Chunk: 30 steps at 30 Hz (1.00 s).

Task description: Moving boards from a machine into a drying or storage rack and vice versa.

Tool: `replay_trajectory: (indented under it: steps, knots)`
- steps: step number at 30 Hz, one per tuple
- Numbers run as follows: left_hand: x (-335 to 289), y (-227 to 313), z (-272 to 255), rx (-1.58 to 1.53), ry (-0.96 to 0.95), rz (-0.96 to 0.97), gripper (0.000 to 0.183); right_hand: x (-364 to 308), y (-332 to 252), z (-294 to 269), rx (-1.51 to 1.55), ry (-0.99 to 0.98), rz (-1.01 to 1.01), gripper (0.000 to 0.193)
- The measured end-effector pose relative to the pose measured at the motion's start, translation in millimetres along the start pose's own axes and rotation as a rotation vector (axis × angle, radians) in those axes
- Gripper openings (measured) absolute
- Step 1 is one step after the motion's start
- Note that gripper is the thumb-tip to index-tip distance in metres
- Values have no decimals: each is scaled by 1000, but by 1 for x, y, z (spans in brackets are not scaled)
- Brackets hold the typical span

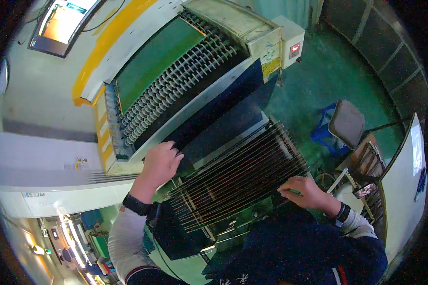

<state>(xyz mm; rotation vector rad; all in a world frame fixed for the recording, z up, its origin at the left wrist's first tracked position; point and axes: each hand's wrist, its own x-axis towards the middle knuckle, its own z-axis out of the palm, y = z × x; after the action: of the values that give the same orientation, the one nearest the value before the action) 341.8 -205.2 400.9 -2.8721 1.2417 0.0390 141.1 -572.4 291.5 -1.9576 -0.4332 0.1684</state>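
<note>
My left hand [160, 164] is raised between the roller machine and the rack, its fingers curled in, with nothing visible in them. Below and to the right of it stands a dark rack [238, 175] with several thin, closely spaced edges running across it. Over the rack's near right corner, my right hand [304, 191] has thumb and fingertips pinched together; whatever they may hold is too small to make out. A flat green panel [159, 61] lies on the rollers of the machine, apart from both hands.
The roller conveyor [176, 78] spans the far side, with a control box [292, 42] at its right end. A stool [346, 123] with blue legs stands at right, near a white board [406, 180] and a phone [365, 191]. A screen [64, 26] hangs upper left.
</note>
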Motion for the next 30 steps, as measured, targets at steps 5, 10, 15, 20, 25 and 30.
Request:
replay_trajectory:
  steps: [5, 10, 15, 20, 25, 30]
  knots:
    - [20, -24, 58, -30, -83, -28, 24, 10, 10, -8, 40, -32, 84, 16]
    - [38, -40, 111, -12, -126, -37, 21, 16, 19, -13, 61, -15, 101, 17]
    - [47, -54, 144, -31, -108, -48, 23, 23, 22, -14, 84, 10, 97, 16]
    - [56, -56, 154, -18, -210, -171, 21, 27, 26, -10, 89, 17, 101, 16]
    - [56, -53, 153, -36, -54, -290, 14, 29, 24, -4, 57, -13, 108, 15]
    - [44, -48, 138, 42, 94, -252, 18, 29, 17, 5, 50, 4, 60, 16]
